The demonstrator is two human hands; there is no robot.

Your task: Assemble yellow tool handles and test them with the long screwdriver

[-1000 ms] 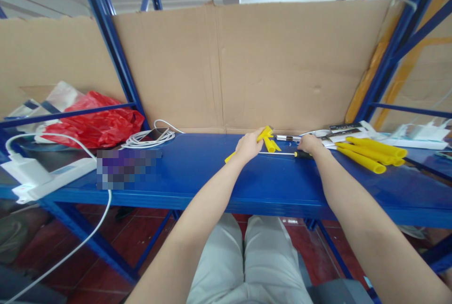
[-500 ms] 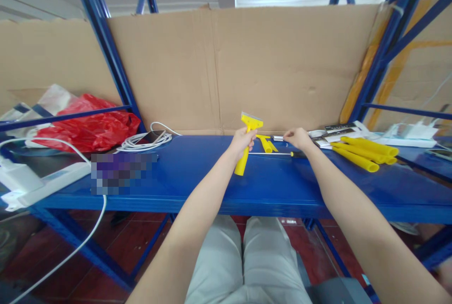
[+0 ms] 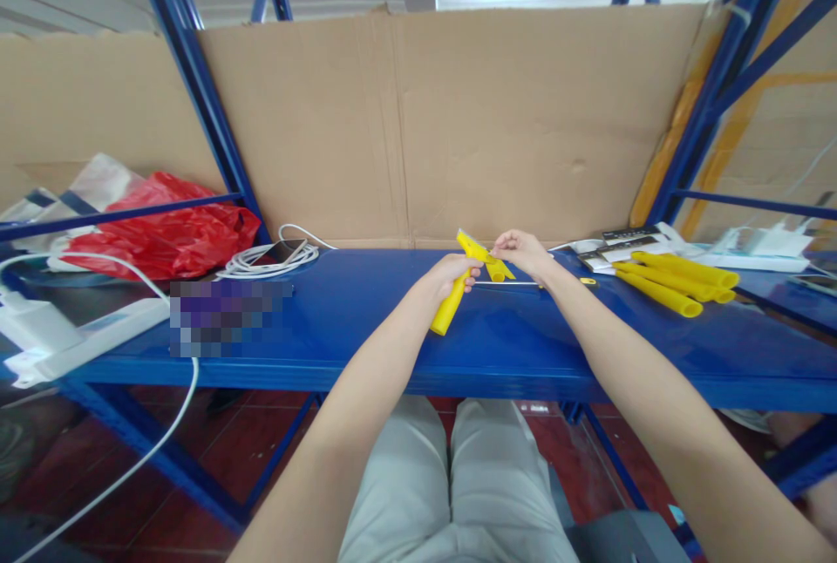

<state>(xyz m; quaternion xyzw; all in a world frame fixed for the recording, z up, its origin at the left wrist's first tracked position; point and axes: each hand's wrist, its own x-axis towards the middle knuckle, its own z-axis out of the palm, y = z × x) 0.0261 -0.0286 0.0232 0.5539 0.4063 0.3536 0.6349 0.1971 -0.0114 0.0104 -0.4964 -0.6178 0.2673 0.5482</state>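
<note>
My left hand (image 3: pixel 453 274) is wrapped round the handle of a yellow scraper (image 3: pixel 447 312), whose wide head tilts up to the right. Just right of that head is my right hand (image 3: pixel 518 251), thumb and fingers pinched together; whatever is between them is too small to make out. Behind the scraper lies another yellow scraper piece (image 3: pixel 500 272), partly covered by the hands. A screwdriver (image 3: pixel 510 284) lies crosswise on the blue shelf (image 3: pixel 366 319), its shaft to the left and its handle partly hidden under my right wrist.
Several yellow tubular handles (image 3: pixel 680 282) lie on the right beside printed packaging (image 3: pixel 621 247). To the left are a coiled white cable (image 3: pixel 268 263), a red plastic bag (image 3: pixel 170 227) and a white power strip (image 3: pixel 98 341). A cardboard sheet (image 3: pixel 458 127) stands behind.
My right hand has moved left from the small metal piece towards the scraper head. The scraper in my left hand has dipped and turned slightly.
</note>
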